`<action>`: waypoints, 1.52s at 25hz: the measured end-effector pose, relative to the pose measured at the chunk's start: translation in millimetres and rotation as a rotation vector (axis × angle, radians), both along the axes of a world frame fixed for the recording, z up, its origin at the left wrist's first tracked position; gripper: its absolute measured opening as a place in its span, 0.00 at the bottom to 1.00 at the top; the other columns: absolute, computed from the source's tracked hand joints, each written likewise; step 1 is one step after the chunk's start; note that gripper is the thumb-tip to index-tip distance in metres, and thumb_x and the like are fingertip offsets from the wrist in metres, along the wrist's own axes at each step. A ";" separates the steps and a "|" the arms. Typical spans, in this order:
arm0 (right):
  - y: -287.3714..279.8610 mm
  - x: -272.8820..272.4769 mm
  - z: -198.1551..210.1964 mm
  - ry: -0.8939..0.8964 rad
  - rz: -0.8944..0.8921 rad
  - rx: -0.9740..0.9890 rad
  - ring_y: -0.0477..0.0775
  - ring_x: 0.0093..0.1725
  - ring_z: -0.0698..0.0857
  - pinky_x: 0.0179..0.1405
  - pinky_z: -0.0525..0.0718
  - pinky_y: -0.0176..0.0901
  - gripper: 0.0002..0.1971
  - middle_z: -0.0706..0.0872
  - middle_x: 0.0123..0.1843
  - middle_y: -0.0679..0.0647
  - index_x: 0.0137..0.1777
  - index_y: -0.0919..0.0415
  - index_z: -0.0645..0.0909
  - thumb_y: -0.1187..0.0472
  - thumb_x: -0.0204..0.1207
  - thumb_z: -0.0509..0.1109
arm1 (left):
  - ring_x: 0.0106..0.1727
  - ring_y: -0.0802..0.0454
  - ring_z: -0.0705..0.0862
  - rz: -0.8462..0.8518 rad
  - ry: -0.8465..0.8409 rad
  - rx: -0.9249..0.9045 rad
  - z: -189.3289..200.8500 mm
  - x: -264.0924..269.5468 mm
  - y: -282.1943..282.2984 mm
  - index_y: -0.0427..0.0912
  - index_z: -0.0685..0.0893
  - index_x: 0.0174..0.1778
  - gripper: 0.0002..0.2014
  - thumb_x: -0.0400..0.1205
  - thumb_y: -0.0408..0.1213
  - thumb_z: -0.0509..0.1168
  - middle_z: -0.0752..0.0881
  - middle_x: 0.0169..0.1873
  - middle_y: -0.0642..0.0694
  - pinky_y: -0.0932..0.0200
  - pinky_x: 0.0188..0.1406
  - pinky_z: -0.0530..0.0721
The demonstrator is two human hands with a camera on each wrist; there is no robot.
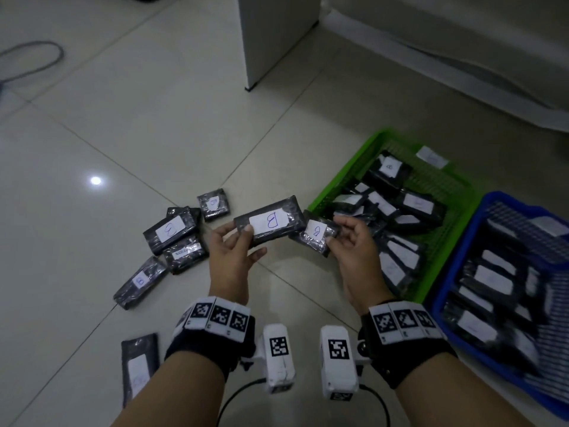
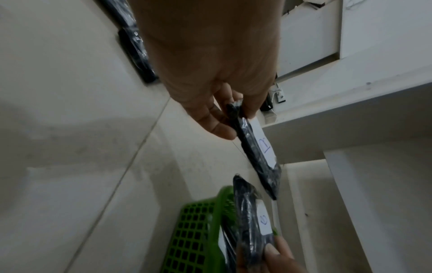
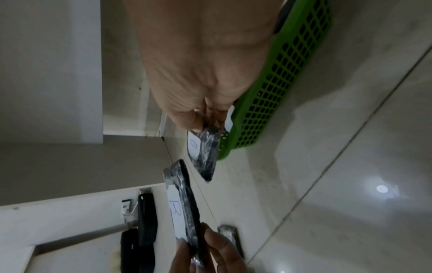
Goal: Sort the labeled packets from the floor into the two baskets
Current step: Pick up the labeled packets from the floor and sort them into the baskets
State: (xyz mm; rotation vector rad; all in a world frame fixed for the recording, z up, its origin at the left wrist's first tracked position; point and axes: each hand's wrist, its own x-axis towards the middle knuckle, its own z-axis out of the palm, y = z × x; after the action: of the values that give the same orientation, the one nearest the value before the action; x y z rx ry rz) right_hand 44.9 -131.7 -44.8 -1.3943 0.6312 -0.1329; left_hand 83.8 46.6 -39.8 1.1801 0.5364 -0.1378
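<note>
My left hand (image 1: pixel 234 245) pinches the end of a long black packet (image 1: pixel 271 221) whose white label reads B; the same packet (image 2: pixel 259 153) shows in the left wrist view. My right hand (image 1: pixel 351 238) pinches a smaller black packet (image 1: pixel 317 237), also labelled B, beside the green basket (image 1: pixel 338 180). Both packets are held above the floor, nearly end to end. Several labelled packets (image 1: pixel 172 232) lie on the tiles to the left. The green basket and the blue basket (image 1: pixel 443 291) each hold several packets.
One more packet (image 1: pixel 138 365) lies near my left forearm. A white cabinet leg (image 1: pixel 271 38) stands behind the pile, and a grey cable (image 1: pixel 34 60) loops at the far left. Pale floor tiles stretch to the left and centre.
</note>
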 end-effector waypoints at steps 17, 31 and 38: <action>-96.1 -32.7 -25.7 0.276 -0.100 -0.640 0.56 0.54 0.82 0.59 0.84 0.46 0.23 0.73 0.65 0.58 0.66 0.51 0.81 0.66 0.72 0.73 | 0.63 0.47 0.79 -0.715 -0.283 0.995 -25.4 15.3 -103.1 0.40 0.78 0.72 0.22 0.80 0.29 0.64 0.77 0.65 0.43 0.79 0.55 0.64; 117.2 -96.4 -37.6 0.094 0.463 -0.587 0.51 0.75 0.67 0.72 0.70 0.40 0.25 0.66 0.75 0.52 0.67 0.48 0.79 0.71 0.73 0.66 | 0.53 0.49 0.83 -0.571 -0.016 1.130 -47.0 -112.4 150.9 0.47 0.86 0.54 0.16 0.72 0.30 0.72 0.85 0.52 0.47 0.54 0.58 0.79; 179.3 -119.0 -65.1 0.235 0.706 -0.631 0.56 0.77 0.66 0.75 0.70 0.51 0.28 0.63 0.79 0.54 0.74 0.48 0.73 0.68 0.75 0.65 | 0.68 0.46 0.74 -0.880 0.109 1.385 -74.7 -142.8 182.5 0.48 0.68 0.75 0.41 0.67 0.53 0.76 0.77 0.66 0.47 0.49 0.66 0.73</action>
State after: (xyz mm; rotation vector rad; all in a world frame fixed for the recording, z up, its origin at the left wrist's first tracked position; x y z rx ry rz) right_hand -74.1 47.7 -109.9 -2.1897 0.2524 0.4382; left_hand -58.9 229.2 -114.6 2.7326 0.0937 -0.6494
